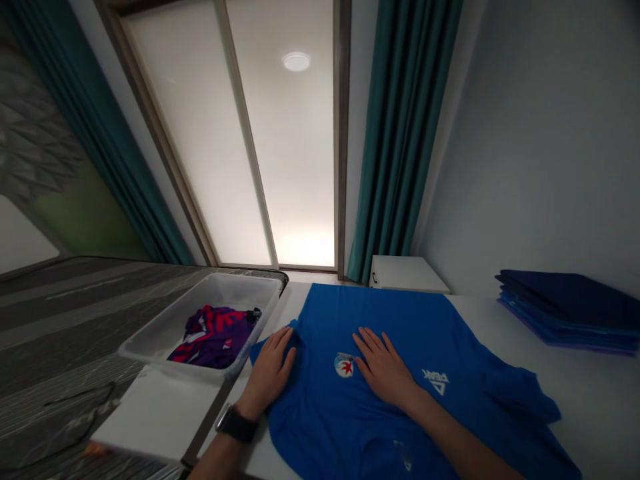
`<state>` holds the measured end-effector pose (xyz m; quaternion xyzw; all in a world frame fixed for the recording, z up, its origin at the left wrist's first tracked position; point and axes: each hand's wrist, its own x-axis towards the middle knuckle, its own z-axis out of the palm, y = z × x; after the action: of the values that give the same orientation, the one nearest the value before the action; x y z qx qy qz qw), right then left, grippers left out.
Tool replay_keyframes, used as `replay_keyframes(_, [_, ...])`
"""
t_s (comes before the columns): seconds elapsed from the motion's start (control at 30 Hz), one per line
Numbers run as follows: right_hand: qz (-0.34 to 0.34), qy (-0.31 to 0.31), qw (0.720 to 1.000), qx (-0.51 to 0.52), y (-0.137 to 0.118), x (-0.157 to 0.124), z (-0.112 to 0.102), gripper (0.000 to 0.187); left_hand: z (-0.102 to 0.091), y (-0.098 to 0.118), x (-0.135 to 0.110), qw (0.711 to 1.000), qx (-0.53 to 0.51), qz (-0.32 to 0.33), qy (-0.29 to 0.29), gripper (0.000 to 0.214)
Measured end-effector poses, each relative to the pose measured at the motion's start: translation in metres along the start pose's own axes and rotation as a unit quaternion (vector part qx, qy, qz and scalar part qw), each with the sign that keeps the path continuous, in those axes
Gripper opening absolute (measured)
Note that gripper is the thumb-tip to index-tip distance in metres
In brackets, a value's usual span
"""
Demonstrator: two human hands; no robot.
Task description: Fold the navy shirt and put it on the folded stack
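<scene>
Blue shirt point(400, 373) lies spread on the white table point(575, 387); left hand point(270, 370) and right hand point(385, 367) press flat, fingers open. Clear bin point(165, 333), left, holds a purple-red garment point(213, 337).

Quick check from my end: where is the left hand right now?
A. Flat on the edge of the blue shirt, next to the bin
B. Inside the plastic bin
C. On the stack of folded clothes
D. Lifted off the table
A. The left hand lies flat on the left edge of the blue shirt, beside the plastic bin; the right hand presses the shirt's middle.
</scene>
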<state>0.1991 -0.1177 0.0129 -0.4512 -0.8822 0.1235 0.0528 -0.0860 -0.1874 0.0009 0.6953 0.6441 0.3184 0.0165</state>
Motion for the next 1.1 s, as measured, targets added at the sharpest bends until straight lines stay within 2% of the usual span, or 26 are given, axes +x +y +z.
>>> replay_keyframes(0.17, [0.002, -0.015, 1.0, -0.014, -0.004, 0.001, -0.009, 0.056, -0.009, 0.008, -0.003, 0.995, -0.092, -0.002, 0.048, 0.035])
replay_keyframes(0.23, [-0.023, -0.012, 0.999, -0.022, -0.009, 0.006, -0.016, 0.053, -0.013, 0.013, -0.003, 0.991, -0.116, 0.008, 0.063, 0.034])
replay_keyframes(0.37, [-0.147, 0.034, 0.988, 0.031, -0.03, 0.033, -0.025, 0.04, -0.02, 0.018, -0.004, 0.984, -0.144, 0.022, 0.102, 0.032])
replay_keyframes(0.47, [-0.25, 0.055, 0.962, 0.099, -0.055, 0.068, -0.018, 0.033, -0.024, 0.019, -0.008, 0.978, -0.156, 0.048, 0.133, 0.03])
replay_keyframes(0.53, [-0.28, 0.06, 0.951, 0.118, -0.074, 0.093, -0.009, 0.03, -0.026, 0.02, -0.011, 0.972, -0.163, 0.071, 0.151, 0.03])
replay_keyframes(0.63, [-0.304, 0.076, 0.944, 0.098, -0.1, 0.124, 0.006, 0.027, -0.029, 0.021, -0.015, 0.964, -0.167, 0.097, 0.184, 0.03])
replay_keyframes(0.73, [-0.329, 0.066, 0.939, 0.073, -0.121, 0.142, 0.016, 0.025, -0.029, 0.023, -0.018, 0.958, -0.157, 0.109, 0.212, 0.029])
replay_keyframes(0.87, [-0.353, 0.035, 0.934, 0.042, -0.134, 0.147, 0.023, 0.027, -0.028, 0.025, -0.02, 0.956, -0.147, 0.109, 0.228, 0.029])
replay_keyframes(1.0, [-0.326, 0.023, 0.945, 0.023, -0.139, 0.146, 0.026, 0.031, -0.026, 0.025, -0.021, 0.96, -0.142, 0.075, 0.228, 0.033])
replay_keyframes(1.1, [-0.31, 0.004, 0.95, 0.022, -0.142, 0.146, 0.025, 0.026, -0.026, 0.025, -0.021, 0.964, -0.123, 0.052, 0.23, 0.036])
